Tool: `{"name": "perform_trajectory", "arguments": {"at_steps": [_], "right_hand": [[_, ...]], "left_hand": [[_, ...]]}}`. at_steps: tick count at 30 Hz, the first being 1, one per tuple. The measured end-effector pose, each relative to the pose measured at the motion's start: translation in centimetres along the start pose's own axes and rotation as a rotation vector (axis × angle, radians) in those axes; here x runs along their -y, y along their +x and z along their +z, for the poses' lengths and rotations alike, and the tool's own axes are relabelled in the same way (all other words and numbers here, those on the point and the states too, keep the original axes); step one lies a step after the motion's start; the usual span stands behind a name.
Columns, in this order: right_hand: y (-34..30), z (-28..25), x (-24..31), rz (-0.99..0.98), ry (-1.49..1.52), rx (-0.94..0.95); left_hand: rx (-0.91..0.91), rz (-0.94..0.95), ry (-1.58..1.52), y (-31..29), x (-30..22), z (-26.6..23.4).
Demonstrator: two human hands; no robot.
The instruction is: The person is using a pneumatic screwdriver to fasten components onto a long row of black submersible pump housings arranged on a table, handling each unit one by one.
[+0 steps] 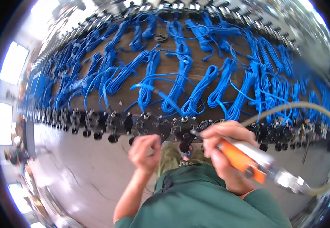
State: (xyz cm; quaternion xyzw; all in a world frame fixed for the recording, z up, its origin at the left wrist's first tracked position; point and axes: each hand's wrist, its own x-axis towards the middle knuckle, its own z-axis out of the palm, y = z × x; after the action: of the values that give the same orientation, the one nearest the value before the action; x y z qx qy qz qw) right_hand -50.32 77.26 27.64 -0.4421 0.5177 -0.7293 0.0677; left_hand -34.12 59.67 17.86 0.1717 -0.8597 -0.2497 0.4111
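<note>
My right hand [225, 146] is wrapped round an orange and silver air tool [241, 161]. The tool's narrow tip points left toward a round black fixture [184, 127] on the table's near edge; whether they touch I cannot tell. A pale air hose [326, 108] curves from the tool's back end up the right side and over the table. My left hand [144, 152] is closed just in front of the same edge, beside another black fixture [149, 123]. A band shows on one finger, and anything inside that hand is hidden.
Many coiled bundles of blue cord [180, 87] cover the brown tabletop [130, 102], with loose strands between them. Black fixtures with round knobs [112, 137] line the near edge. More metal fittings [176, 5] line the far edge. A thin cable [73, 174] lies on the grey floor [92, 167].
</note>
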Motion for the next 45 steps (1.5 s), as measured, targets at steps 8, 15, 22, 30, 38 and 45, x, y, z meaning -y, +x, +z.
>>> {"name": "perform_trajectory", "arguments": {"at_steps": [8, 15, 22, 30, 38, 45], "right_hand": [[-0.8, -3.9, 2.0, -0.165, -0.15, -0.507], [-1.8, 0.5, -1.5, 0.124, -0.433, -0.802], [-0.4, 2.5, -5.2, 0.213, -0.366, -0.828], [-0.3, 3.1, -11.0, 0.276, -0.468, -0.598], [-0.3, 4.0, -11.8, 0.308, -0.529, -0.627], [-0.2, 4.0, -12.4, 0.283, -0.449, -0.693]], "left_hand": [[1.431, 0.376, -0.196, 21.3, 6.1, 15.8], [1.863, 1.054, -0.568, 8.5, 11.6, 28.7], [1.763, 0.924, -0.806, 7.9, 12.8, 28.7], [1.743, 0.96, -0.831, 7.0, 13.7, 28.6], [1.707, 0.959, -0.856, 6.8, 13.7, 28.8], [1.789, 0.892, -0.855, 6.9, 13.7, 28.7]]}}
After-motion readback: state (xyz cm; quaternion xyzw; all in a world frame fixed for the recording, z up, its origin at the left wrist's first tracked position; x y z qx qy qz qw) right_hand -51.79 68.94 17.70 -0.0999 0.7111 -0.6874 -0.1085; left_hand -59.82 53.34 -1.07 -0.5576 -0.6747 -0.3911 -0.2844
